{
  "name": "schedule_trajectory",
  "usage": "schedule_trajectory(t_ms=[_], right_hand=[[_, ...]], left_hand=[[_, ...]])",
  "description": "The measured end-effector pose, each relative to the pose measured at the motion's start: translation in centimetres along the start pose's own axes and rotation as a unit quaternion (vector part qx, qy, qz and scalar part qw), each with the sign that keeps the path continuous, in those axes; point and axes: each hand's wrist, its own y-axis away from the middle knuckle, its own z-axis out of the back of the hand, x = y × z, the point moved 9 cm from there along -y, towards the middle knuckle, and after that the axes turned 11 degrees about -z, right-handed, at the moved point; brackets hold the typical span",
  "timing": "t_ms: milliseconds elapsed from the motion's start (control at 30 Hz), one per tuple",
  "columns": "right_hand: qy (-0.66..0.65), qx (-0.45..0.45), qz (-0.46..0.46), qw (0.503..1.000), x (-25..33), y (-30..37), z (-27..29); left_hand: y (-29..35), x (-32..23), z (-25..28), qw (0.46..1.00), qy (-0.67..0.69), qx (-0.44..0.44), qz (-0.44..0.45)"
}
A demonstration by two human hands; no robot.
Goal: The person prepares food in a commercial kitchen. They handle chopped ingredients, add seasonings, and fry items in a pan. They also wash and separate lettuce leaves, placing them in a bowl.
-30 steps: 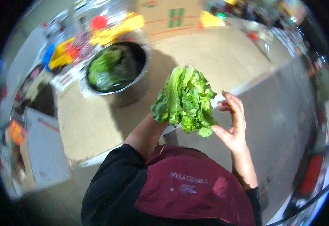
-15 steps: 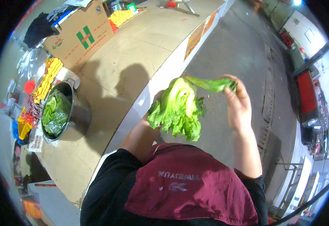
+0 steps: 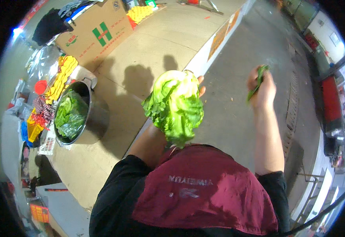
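change since half a second ago: the right hand [image 3: 262,87] has swung out to the right, well clear of the lettuce head [image 3: 175,106], carrying off a torn leaf [image 3: 258,81]; the view has also tilted so the steel pot sits lower left.

nearest: maroon apron [image 3: 204,189] over black sleeves, lower edge.

lettuce head: centre, held up in front of the chest over the table's edge, pale stem end pointing away, frilly green tips hanging toward the apron. judged light, soft and easily bruised; outer leaves will snap or tear, so the firm stem end is the place to grip.

left hand [image 3: 198,86]: forearm rising from below, mostly hidden behind the lettuce; fingertips show past its far side, wrapped round it and supporting it.

right hand: arm stretched forward, wrist raised, fingers closed on the dark green leaf strip.

left, on the tan table [image 3: 148,51]: steel pot [image 3: 79,114] holding green leaves.

farther left: yellow and red packets [image 3: 60,81].

far left: cardboard box [image 3: 95,33].

right: grey floor [image 3: 239,118].
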Motion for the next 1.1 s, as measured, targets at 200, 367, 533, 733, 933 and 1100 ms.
schedule_trajectory(t_ms=[200,367,533,733,933,1100], right_hand=[[0.322,0.205,-0.036,0.924,-11.8,4.5,-6.1],[0.444,0.255,0.069,0.856,-11.7,7.1,-12.3],[0.555,0.182,0.012,0.812,-12.6,7.7,-13.2],[0.267,0.09,-0.104,0.954,-8.9,5.3,-8.9],[-0.097,0.142,0.014,0.985,-4.6,2.0,-8.2],[0.289,0.044,-0.097,0.951,-15.3,3.2,-6.0]], left_hand=[[0.1,-3.6,0.0,0.999,0.013,0.009,-0.038],[-0.5,-6.3,1.5,0.976,-0.171,0.069,-0.119],[-1.9,-8.1,4.1,0.965,-0.217,0.079,-0.125],[0.2,-9.5,5.9,0.97,-0.221,0.013,-0.104],[1.2,-9.5,3.1,0.994,0.102,-0.002,-0.042],[0.3,-12.5,1.3,0.976,0.201,-0.029,-0.073]])
